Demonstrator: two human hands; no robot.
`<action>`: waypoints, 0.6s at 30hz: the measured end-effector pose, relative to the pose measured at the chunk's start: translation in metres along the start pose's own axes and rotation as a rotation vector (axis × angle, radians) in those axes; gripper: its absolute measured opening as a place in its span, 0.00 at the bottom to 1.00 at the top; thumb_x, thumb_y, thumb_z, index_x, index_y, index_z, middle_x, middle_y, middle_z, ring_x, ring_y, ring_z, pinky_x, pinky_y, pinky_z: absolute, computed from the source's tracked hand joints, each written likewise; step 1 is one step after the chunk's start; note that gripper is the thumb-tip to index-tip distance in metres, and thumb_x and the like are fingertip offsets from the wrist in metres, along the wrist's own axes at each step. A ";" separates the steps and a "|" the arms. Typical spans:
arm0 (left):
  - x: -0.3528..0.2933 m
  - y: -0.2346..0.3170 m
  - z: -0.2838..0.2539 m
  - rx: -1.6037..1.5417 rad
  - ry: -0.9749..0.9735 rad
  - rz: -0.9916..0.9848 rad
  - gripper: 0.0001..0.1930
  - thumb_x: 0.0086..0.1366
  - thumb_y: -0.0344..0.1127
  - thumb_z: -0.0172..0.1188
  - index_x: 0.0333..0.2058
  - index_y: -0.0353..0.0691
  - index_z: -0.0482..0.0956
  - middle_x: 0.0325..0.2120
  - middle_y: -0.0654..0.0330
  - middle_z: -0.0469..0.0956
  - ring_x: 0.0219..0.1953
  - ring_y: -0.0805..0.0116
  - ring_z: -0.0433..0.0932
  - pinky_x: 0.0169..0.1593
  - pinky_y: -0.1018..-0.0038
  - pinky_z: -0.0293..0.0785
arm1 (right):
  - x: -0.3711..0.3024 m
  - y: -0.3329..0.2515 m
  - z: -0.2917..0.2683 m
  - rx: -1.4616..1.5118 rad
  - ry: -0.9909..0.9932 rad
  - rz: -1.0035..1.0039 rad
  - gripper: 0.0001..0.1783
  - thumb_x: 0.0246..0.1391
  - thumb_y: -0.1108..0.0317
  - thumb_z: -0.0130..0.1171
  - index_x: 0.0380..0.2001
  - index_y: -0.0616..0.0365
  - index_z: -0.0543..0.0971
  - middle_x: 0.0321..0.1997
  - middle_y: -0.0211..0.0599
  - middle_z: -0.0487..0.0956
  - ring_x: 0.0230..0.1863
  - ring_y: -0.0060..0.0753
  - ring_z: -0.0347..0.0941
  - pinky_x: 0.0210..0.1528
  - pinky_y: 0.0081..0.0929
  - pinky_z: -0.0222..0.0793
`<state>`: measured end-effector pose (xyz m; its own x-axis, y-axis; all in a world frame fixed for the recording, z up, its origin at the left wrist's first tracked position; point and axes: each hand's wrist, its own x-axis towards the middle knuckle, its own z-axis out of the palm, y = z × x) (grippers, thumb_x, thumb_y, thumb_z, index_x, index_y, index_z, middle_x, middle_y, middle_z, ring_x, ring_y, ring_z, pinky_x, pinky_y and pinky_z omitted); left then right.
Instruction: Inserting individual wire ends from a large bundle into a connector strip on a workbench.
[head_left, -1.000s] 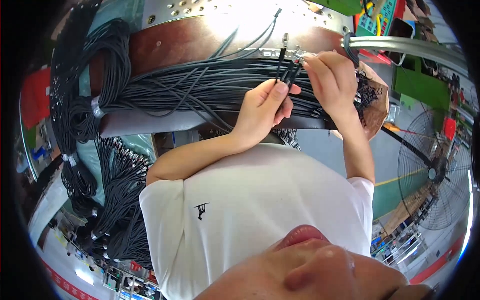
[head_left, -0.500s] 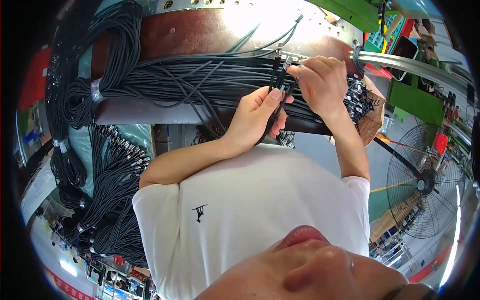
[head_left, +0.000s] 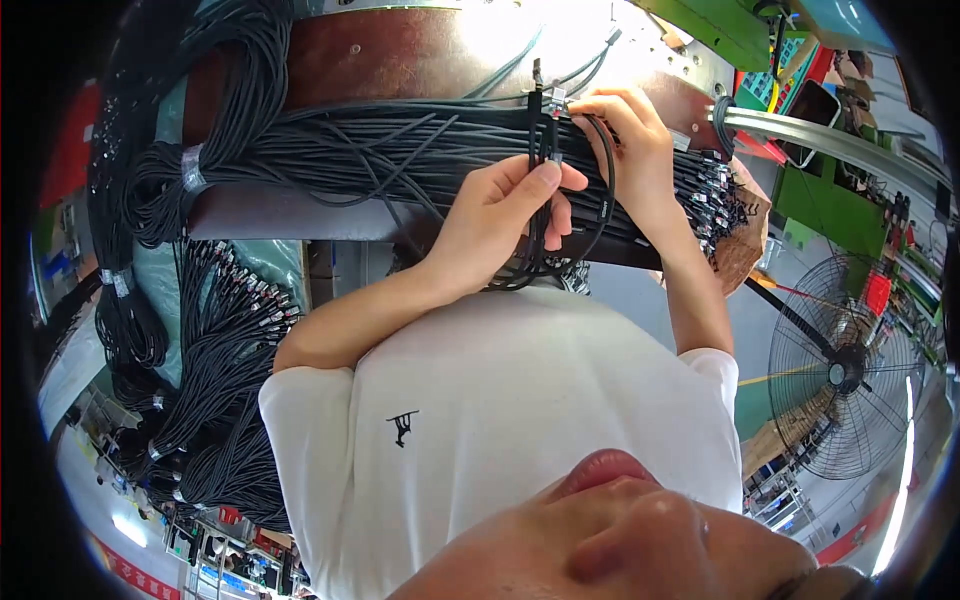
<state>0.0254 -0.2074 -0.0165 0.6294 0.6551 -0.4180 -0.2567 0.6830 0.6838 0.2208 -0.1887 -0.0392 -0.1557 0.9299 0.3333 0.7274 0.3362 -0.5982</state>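
Note:
Between thumb and fingers, my left hand (head_left: 495, 215) is closed round several black cables (head_left: 535, 135), whose ends point up past the thumb. My right hand (head_left: 640, 150) is just to the right, with thumb and fingertips pinched on a black cable (head_left: 607, 170) that loops down below both hands. Its fingertips are beside a metal connector (head_left: 558, 103) near the upright cable ends. Beneath both hands, a thick bundle of black cables (head_left: 400, 150) lies across the workbench (head_left: 390, 60). The exact fingertip contact is partly hidden.
Metal-ended cable tips (head_left: 715, 195) gather at the bench's right end, by brown paper (head_left: 745, 225). Tied black cable coils (head_left: 245, 50) hang over the left side. A metal rail (head_left: 790, 122) runs off to the right, above a large fan (head_left: 838, 372).
My right hand has shifted up and left, and the cable in it now bows out in a loop. My left hand has moved slightly left, with the held cable ends more upright.

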 end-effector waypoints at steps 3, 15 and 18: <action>0.002 -0.003 0.005 -0.033 -0.011 -0.008 0.16 0.72 0.41 0.47 0.41 0.33 0.76 0.23 0.63 0.74 0.24 0.79 0.71 0.29 0.82 0.71 | -0.002 0.000 -0.001 -0.029 0.022 0.016 0.07 0.48 0.78 0.63 0.32 0.60 0.77 0.35 0.39 0.77 0.35 0.40 0.76 0.37 0.28 0.72; 0.016 0.009 0.014 0.027 -0.035 -0.097 0.17 0.70 0.41 0.50 0.35 0.30 0.78 0.21 0.60 0.75 0.20 0.76 0.72 0.27 0.79 0.71 | 0.004 -0.014 -0.026 -0.283 0.171 -0.365 0.17 0.37 0.77 0.65 0.36 0.58 0.77 0.37 0.35 0.77 0.36 0.38 0.75 0.34 0.31 0.73; 0.006 0.013 0.012 0.126 -0.071 -0.099 0.18 0.70 0.42 0.49 0.40 0.30 0.78 0.26 0.57 0.79 0.25 0.74 0.75 0.32 0.78 0.73 | -0.003 -0.003 -0.028 -0.295 0.165 -0.324 0.15 0.38 0.79 0.63 0.34 0.58 0.77 0.35 0.34 0.78 0.35 0.38 0.76 0.35 0.30 0.73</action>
<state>0.0346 -0.1985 -0.0035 0.6984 0.5591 -0.4469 -0.0998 0.6944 0.7126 0.2376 -0.1968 -0.0185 -0.3157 0.7395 0.5946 0.8215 0.5266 -0.2188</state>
